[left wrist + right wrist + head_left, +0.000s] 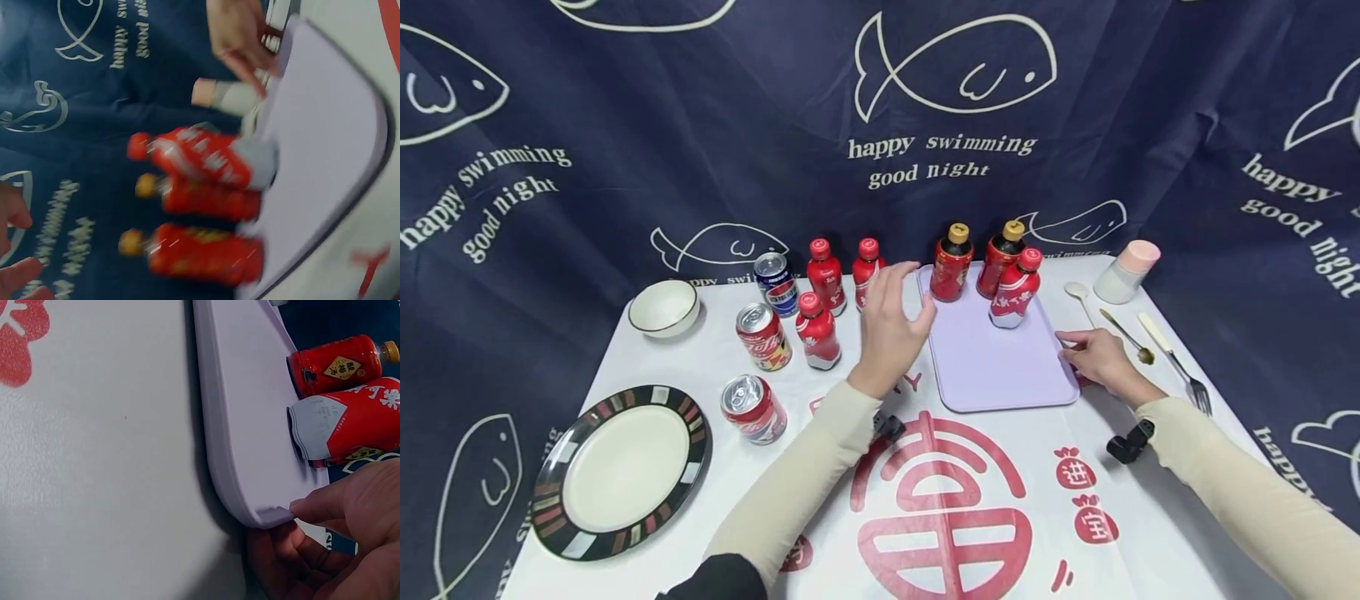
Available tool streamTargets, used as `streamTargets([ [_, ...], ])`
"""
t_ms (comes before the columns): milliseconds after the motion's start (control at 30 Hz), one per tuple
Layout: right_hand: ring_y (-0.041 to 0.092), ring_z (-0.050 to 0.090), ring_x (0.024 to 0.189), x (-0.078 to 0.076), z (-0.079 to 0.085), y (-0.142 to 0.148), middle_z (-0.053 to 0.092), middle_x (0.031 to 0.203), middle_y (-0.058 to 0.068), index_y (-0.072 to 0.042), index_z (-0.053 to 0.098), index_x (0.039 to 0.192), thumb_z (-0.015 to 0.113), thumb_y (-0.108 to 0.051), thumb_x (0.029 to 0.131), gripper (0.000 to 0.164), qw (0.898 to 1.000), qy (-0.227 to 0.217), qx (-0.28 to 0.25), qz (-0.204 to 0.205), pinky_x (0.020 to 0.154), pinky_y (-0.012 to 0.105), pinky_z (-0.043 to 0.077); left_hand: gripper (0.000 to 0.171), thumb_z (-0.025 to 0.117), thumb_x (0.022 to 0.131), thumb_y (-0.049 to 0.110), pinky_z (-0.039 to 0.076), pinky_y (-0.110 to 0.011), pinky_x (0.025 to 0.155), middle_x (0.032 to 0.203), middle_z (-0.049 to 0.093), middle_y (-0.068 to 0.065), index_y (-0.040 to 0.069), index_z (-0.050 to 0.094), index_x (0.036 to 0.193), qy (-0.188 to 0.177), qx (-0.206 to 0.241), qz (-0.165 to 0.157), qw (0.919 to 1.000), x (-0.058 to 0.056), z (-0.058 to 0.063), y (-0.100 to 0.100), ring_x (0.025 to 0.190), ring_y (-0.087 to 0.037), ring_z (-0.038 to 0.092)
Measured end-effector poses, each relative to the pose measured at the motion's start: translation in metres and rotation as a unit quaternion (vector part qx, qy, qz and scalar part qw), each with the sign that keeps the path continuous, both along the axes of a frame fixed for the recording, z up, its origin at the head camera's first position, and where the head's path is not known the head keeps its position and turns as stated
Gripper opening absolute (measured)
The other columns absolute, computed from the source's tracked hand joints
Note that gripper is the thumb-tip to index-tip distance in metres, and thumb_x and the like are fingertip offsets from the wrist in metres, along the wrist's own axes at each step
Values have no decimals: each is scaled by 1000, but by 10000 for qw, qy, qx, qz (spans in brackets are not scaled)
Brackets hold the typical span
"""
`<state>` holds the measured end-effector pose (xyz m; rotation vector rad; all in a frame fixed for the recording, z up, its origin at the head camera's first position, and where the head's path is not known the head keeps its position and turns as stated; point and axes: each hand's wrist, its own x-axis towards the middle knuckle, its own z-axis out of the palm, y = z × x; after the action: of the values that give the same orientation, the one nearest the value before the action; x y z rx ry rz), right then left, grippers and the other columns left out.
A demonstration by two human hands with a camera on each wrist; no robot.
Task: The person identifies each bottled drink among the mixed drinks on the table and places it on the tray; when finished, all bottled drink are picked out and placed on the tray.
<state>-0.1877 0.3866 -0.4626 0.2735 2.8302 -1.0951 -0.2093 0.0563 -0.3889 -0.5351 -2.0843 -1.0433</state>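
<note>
A lavender tray point(992, 367) lies on the table, and my right hand point(1101, 362) pinches its right edge. In the right wrist view the thumb point(319, 503) presses on the rim while the other fingers curl beneath it. Two dark red bottles with gold caps point(951, 265) and a red-capped bottle point(1015, 292) stand upright at the tray's far end. My left hand point(891, 325) is raised by the tray's left side, thumb and fingers spread around nothing. It partly hides a small red bottle point(867, 260) behind it.
Two more small red bottles point(818, 333), a blue can point(777, 287) and two red cans point(754, 410) stand left of my left hand. Farther left are a white bowl point(664, 310) and a dark-rimmed plate point(700, 450). Right of the tray lie spoons, a fork point(1197, 390) and a pink-topped cup point(1123, 275).
</note>
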Motion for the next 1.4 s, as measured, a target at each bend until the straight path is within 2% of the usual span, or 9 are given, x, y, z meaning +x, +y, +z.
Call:
streamTargets([
  [167,15,61,61,0,-2,-1,63,97,27,2,53,124,57,-6,84,42,10000,-17,67,10,50,32,53,37,62,78,16,33,-33,101,113,58,-11,4,57,113,556,-24,527,9971,11,10,-39,112,-24,48],
  [333,14,60,61,-1,-3,-2,61,100,29,2,54,124,57,-6,83,41,9998,30,194,2,49,31,52,40,62,79,15,32,-35,101,118,53,-12,0,53,115,576,253,1042,9926,10,7,-72,114,-24,44],
  [533,14,59,58,-2,-1,0,63,97,27,2,54,123,58,-7,83,41,9997,47,245,-23,49,32,52,53,64,77,15,30,-34,104,129,43,-13,3,44,125,-38,697,1480,9865,12,-13,-90,124,-20,36],
  [700,14,59,59,-1,-2,1,65,90,24,2,54,123,58,-7,83,41,9995,109,279,-42,48,31,52,58,65,76,13,32,-35,102,128,43,-9,6,41,129,-831,866,1721,9777,11,-30,-90,121,-21,38],
  [833,14,59,62,0,-2,0,65,92,24,1,54,123,58,-8,83,41,9994,113,324,7,49,30,51,67,67,74,13,35,-36,100,127,43,-9,9,36,133,-1266,1100,1890,9675,9,-39,-88,118,-24,42],
  [967,14,59,62,0,-3,-1,64,95,26,0,53,125,58,-9,84,42,9993,51,371,-38,49,31,51,73,69,72,12,36,-36,99,125,44,-8,12,33,135,-1515,1149,1885,9635,6,-46,-86,116,-21,43],
  [1100,15,59,63,0,-3,-2,63,96,27,0,54,124,57,-8,84,41,9992,67,384,-44,49,31,51,72,69,72,8,35,-35,100,125,44,-8,13,34,135,-1640,1059,1818,9638,4,-50,-87,116,-20,43],
  [1267,15,59,64,-1,-3,-2,64,95,26,1,54,124,58,-7,83,42,9992,129,380,-20,49,29,51,68,70,73,6,34,-36,100,125,47,-8,15,39,133,-1534,1071,1686,9678,5,-51,-89,116,-19,44],
  [1400,15,58,64,-1,-3,-2,64,94,25,1,54,124,59,-7,83,42,9990,124,418,-13,50,28,51,67,73,72,6,35,-36,100,125,50,-6,16,44,131,-1409,1342,1508,9692,5,-51,-90,116,-17,46],
])
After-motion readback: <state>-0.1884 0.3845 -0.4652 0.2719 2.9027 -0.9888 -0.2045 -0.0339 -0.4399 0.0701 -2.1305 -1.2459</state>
